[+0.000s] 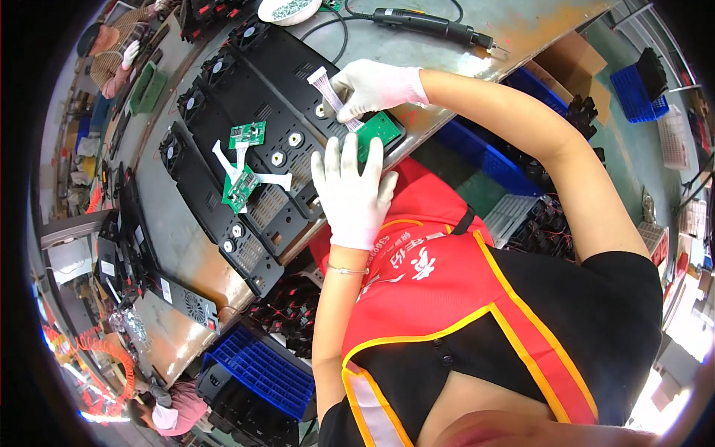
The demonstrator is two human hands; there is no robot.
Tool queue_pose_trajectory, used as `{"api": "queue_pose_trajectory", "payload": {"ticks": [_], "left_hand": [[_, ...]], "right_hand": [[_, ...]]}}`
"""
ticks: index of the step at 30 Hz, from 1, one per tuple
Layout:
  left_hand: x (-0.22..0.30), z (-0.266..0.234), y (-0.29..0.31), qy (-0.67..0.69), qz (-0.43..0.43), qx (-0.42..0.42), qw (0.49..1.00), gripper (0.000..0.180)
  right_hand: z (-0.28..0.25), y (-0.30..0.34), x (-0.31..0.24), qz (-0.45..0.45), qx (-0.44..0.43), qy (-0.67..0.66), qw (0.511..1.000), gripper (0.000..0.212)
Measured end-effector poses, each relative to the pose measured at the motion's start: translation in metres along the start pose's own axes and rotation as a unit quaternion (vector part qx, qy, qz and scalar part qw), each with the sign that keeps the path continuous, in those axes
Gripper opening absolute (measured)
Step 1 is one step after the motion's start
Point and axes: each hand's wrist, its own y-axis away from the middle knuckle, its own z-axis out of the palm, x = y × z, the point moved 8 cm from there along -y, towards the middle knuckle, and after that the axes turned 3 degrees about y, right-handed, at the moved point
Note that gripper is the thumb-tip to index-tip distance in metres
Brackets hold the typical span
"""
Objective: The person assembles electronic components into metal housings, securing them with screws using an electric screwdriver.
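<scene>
The bench [380,54] is carrying side-by-side black panels [279,63]. The left hand [350,194] is reaching over the rightmost panel's near end, grip spread. Just right, a green circuit board [383,131] is lying; the right hand [376,86] is pinching a white ribbon cable [326,87].

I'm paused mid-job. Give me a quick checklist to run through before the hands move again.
1. White ribbon cable in the right hand: ok, between thumb and fingers.
2. Left hand at the green board: ok, open, fingers at its edge.
3. Cable seated in the board: cannot tell, the join is too small to judge.
4. Neighbouring black panels free of loose parts: not ok, small circuit boards with white cables lie there.
5. Power screwdriver out of the hands' way: ok, lying apart on the table.
</scene>
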Motion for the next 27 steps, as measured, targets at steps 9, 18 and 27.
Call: {"api": "queue_pose_trajectory", "payload": {"ticks": [9, 18, 27], "left_hand": [[-0.013, 0.019, 0.0, 0.032, -0.009, 0.024, 0.999, 0.039], [-0.019, 0.014, -0.008, 0.084, -0.017, 0.04, 0.995, 0.033], [-0.024, -0.001, 0.005, 0.121, -0.024, 0.052, 0.991, 0.04]], "right_hand": [[-0.041, 0.065, -0.016, -0.073, 0.2, 0.213, 0.953, 0.047], [0.002, 0.094, 0.012, -0.137, 0.171, 0.171, 0.961, 0.041], [0.01, 0.09, 0.002, -0.154, 0.147, 0.232, 0.949, 0.042]]}}
